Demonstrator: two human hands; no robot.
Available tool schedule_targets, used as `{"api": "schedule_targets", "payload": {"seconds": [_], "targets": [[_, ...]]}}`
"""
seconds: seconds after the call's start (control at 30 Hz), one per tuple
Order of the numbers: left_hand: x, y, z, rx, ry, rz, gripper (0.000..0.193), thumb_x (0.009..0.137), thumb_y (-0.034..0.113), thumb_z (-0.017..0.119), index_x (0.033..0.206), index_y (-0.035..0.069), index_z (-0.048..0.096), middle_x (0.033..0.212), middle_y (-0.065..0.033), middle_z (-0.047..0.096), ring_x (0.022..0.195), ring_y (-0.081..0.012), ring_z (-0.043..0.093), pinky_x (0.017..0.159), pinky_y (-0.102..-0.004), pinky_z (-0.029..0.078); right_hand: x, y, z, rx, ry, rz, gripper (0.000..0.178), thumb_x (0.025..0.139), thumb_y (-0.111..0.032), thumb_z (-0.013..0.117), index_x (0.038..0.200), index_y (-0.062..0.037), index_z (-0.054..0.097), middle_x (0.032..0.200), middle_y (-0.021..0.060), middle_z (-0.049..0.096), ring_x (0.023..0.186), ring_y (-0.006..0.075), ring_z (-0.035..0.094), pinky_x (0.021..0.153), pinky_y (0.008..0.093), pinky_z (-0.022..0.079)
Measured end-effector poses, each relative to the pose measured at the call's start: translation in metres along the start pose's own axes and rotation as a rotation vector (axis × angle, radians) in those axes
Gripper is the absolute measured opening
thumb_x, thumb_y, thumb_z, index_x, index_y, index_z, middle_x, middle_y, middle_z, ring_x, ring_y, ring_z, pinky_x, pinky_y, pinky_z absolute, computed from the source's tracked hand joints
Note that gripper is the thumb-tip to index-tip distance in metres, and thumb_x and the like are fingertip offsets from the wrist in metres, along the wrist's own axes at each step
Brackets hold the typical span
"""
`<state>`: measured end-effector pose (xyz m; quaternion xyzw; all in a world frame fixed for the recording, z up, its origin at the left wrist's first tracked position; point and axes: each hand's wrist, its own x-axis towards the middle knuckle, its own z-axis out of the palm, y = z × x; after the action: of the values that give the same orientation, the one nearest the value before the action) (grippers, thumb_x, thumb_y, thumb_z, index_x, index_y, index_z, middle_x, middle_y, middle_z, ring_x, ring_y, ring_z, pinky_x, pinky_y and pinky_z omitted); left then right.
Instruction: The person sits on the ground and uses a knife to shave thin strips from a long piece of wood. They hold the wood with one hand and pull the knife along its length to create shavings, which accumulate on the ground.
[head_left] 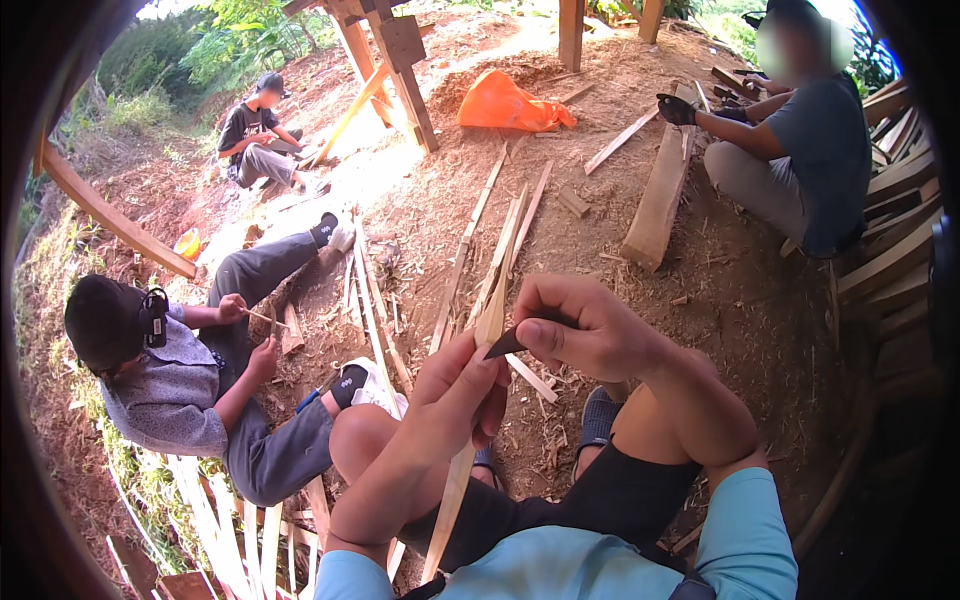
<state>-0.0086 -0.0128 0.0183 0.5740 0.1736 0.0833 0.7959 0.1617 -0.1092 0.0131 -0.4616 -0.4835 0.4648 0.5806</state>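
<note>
My left hand [455,390] is closed around a long, pale strip of wood [453,510]. The strip slants up from beside my left thigh and comes out above my fingers as a wider, shaped part. My right hand [575,325] pinches a thin, dark brown folded piece that looks like sandpaper [507,344] between thumb and fingers. Its pointed left end lies against the wood, close to my left thumb. Both hands are raised together above my knees. The fingers of my left hand partly hide the wood's middle.
Loose wooden strips [470,240] and shavings litter the dirt in front. A thick beam [660,195] lies ahead right, beside a crouching gloved person [810,150]. Another person [190,380] sits close on my left; a third [262,135] sits farther back. An orange bag [508,103] lies near wooden posts.
</note>
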Motion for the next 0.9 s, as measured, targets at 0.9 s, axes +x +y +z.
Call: {"api": "schedule_targets", "payload": {"seconds": [0.9], "targets": [[-0.016, -0.007, 0.012, 0.110, -0.115, -0.153, 0.034, 0.096, 0.035, 0.037, 0.084, 0.006, 0.048, 0.052, -0.0005, 0.047, 0.039, -0.0062, 0.044, 0.036, -0.0181, 0.034, -0.013, -0.015, -0.082, 0.197, 0.743, -0.278, 0.026, 0.094, -0.030, 0.046, 0.081, -0.0074, 0.049, 0.057, -0.0043, 0.042, 0.043, 0.0009, 0.037, 0.038, 0.0156, 0.029]]}}
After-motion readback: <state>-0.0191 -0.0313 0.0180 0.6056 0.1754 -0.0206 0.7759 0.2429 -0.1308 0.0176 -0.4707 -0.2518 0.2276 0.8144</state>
